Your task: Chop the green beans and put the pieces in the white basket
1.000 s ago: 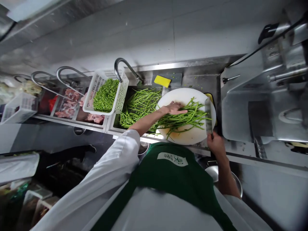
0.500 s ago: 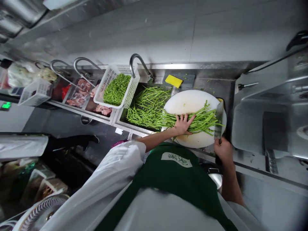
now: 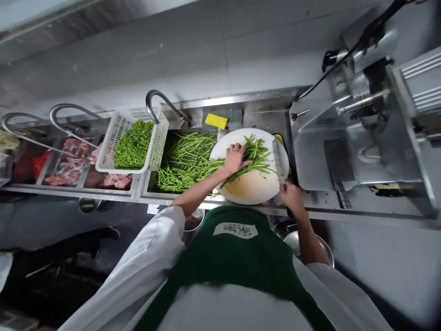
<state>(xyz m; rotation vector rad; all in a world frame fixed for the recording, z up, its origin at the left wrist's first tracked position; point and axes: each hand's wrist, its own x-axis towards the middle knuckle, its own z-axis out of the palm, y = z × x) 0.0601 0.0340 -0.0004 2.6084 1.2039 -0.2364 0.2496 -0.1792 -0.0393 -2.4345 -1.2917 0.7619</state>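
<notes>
My left hand (image 3: 235, 159) presses down on a bunch of long green stalks (image 3: 257, 154), its fingers curled over them and the thumb to the right. The bunch lies across a round white cutting board (image 3: 246, 189). In my right hand (image 3: 292, 197), closed round the handle, is a cleaver (image 3: 277, 158). Its broad blade stands at the board's right side, by the cut ends of the stalks. More of the same stalks (image 3: 188, 161) fill the sink left of the board, some reaching onto it.
A white plastic basket (image 3: 158, 142) of chopped greens (image 3: 134, 145) sits above the sinks, below a curved faucet (image 3: 151, 103). Raw meat (image 3: 67, 165) lies in sinks further left. Behind the board is a yellow sponge (image 3: 216, 121). A metal slicing machine (image 3: 313, 158) stands at right.
The view has swung to the right. On the board, my left hand has moved toward the back, its spread fingers now curled over the bunch. The cleaver stays in my right hand.
</notes>
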